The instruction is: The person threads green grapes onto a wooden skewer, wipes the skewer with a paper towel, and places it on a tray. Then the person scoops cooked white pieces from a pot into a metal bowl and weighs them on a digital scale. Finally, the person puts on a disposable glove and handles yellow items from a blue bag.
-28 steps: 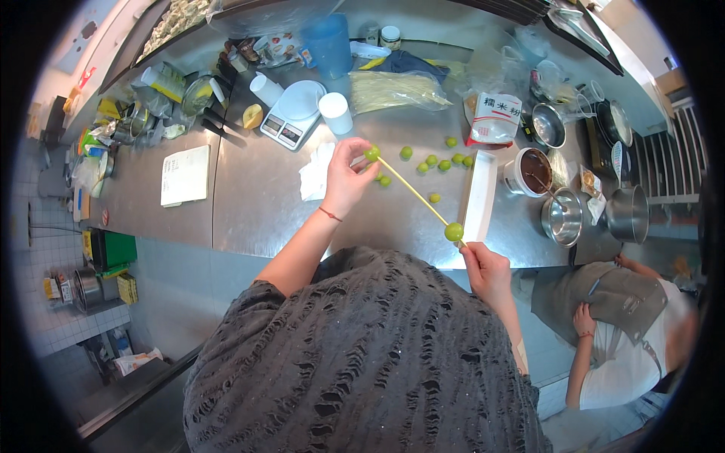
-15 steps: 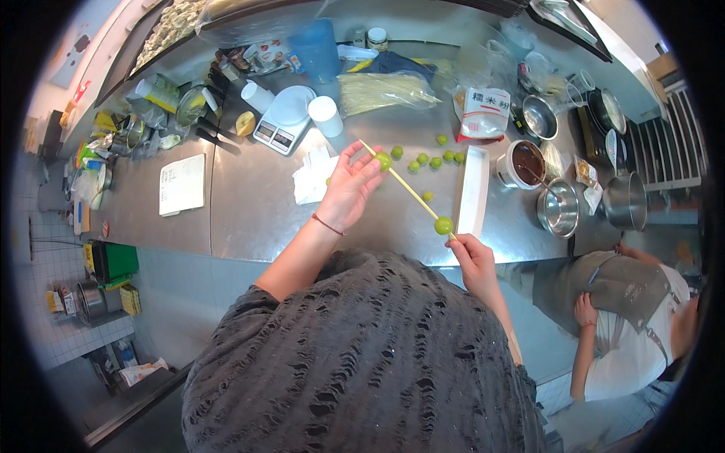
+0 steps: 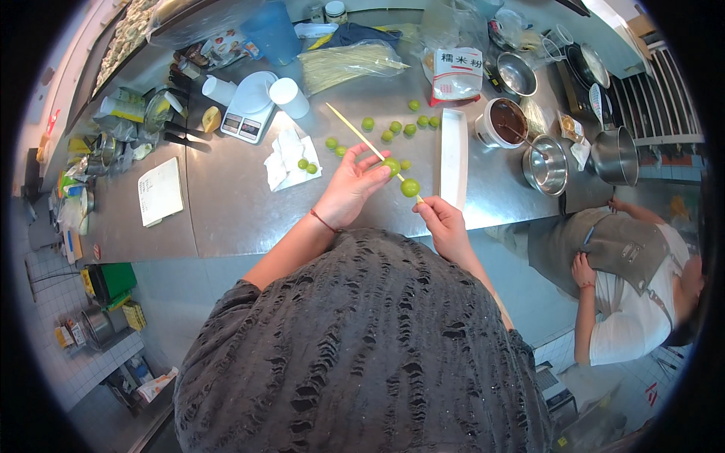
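Steel desk (image 3: 238, 200), loose green fruits (image 3: 368, 123) scattered. Above it, skewer (image 3: 362, 139) is pinched at its near end by the right grip (image 3: 448, 226), seemingly for steadiness; upper threaded fruit (image 3: 390, 166) is pinched by the left grip (image 3: 350, 190).

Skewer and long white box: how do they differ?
The skewer is thin and pale yellow; the box is broader and white. The right hand grips the skewer; the box rests on the table. Two green fruits are threaded on the skewer; none show in the box. Both are long.
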The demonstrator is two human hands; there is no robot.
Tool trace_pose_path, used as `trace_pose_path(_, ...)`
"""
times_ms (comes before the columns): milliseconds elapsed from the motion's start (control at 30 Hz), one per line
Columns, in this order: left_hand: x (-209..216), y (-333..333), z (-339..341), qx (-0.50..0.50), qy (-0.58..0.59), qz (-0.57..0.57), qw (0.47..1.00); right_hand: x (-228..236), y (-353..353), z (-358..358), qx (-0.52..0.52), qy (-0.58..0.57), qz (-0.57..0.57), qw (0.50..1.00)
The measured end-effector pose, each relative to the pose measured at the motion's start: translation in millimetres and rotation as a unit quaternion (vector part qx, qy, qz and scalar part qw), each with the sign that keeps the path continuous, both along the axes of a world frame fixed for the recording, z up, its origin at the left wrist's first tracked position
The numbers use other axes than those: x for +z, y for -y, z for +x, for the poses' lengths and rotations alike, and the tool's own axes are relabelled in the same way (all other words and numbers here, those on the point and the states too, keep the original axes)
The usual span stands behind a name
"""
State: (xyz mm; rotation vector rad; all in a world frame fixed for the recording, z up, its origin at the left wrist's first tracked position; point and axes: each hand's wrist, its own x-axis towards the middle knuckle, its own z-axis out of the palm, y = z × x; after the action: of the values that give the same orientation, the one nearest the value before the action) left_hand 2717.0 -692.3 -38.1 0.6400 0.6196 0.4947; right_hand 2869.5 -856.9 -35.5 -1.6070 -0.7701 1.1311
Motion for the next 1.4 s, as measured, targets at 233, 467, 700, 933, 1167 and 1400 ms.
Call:
trace_pose_path(233, -34, -6, 0, 0.013, -0.051, 0.008, 0.999, -14, -2, 3, -0.029, -0.001, 0.012, 0.999)
trace_pose_path(467, -141, -91, -45, -0.095, -0.474, 0.612, 0.626, -22, 7, 16, -0.062, 0.013, -0.051, 0.997)
trace_pose_path(700, -183, -96, -18, -0.182, -0.418, 0.756, 0.47, -23, 11, 16, -0.078, -0.008, -0.073, 0.994)
trace_pose_path(933, -127, -93, -11, 0.019, -0.09, 0.086, 0.992, 2, 28, 27, -0.089, 0.064, -0.09, 0.99)
trace_pose_path(1167, -53, -94, -20, 0.062, 0.141, -0.14, 0.978, 15, 16, 21, -0.009, 0.159, -0.047, 0.986)
trace_pose_path(1400, -41, -89, -21, 0.096, 0.144, -0.17, 0.97, 17, 17, 17, -0.005, 0.151, -0.039, 0.988)
